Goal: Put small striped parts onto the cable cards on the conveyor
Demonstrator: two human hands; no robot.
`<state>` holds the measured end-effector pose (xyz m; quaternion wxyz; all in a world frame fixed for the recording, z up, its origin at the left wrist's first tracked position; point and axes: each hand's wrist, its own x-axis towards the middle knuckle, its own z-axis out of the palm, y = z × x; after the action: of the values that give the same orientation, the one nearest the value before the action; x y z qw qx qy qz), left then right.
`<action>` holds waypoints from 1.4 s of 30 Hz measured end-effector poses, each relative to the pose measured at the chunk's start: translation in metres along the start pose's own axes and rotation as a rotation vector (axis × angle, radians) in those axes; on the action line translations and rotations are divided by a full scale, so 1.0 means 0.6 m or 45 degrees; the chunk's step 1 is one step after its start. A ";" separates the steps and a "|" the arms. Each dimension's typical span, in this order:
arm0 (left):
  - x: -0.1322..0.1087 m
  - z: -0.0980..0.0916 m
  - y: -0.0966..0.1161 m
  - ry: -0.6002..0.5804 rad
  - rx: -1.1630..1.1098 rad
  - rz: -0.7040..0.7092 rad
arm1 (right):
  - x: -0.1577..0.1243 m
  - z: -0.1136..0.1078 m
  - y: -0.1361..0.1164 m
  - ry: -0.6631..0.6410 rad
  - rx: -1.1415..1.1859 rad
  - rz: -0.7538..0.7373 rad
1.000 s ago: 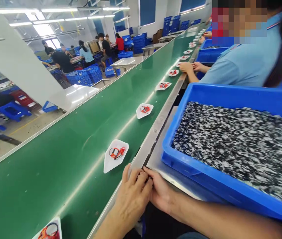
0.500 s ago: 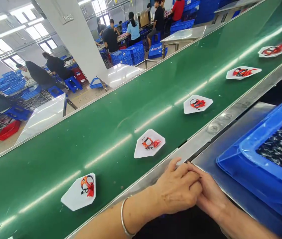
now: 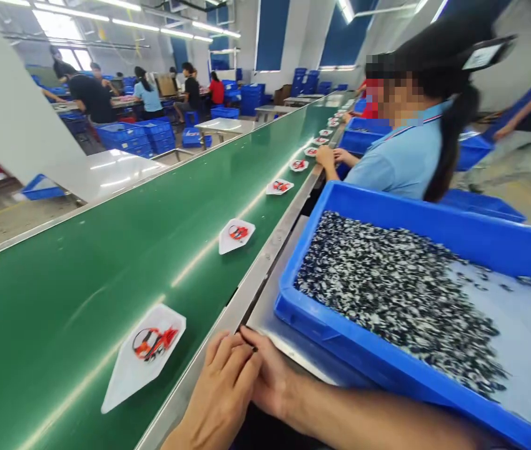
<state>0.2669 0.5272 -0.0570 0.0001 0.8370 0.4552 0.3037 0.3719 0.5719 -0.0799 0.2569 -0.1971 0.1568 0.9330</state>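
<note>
My left hand (image 3: 218,390) and my right hand (image 3: 272,375) meet at the steel edge of the green conveyor belt (image 3: 106,300). Their fingertips pinch a tiny dark part (image 3: 254,350), mostly hidden by my fingers. Closest to my left hand, a white card (image 3: 143,356) carrying a red and black wired item lies on the belt. Further cards, such as one (image 3: 236,236), follow in a line along the near edge. To my right stands a blue plastic crate (image 3: 322,325) holding a mass of small black and white pieces (image 3: 387,294).
A co-worker in a light blue shirt (image 3: 401,169) sits further along the belt, hands near the cards. A steel shelf (image 3: 284,337) carries the crate. Beyond the belt stand a white pillar (image 3: 7,106), steel tables, stacked blue crates and several people working.
The view swung left and then back, bringing the crate and co-worker into view again. My hands stay together at the belt edge, fingertips still pressed together.
</note>
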 end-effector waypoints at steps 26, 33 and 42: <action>0.049 -0.074 -0.051 0.047 -0.163 -0.666 | 0.003 0.010 0.005 0.110 -0.223 -0.191; 0.109 -0.111 -0.110 -0.139 0.077 -1.012 | 0.001 0.015 0.005 0.136 -0.243 -0.212; 0.145 -0.108 -0.168 -0.562 0.486 -0.709 | 0.002 0.013 0.004 0.142 -0.268 -0.204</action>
<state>0.1920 0.6348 0.0122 0.0245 0.7116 0.7020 0.0151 0.3677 0.5732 -0.0733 0.2994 -0.2865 0.0558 0.9084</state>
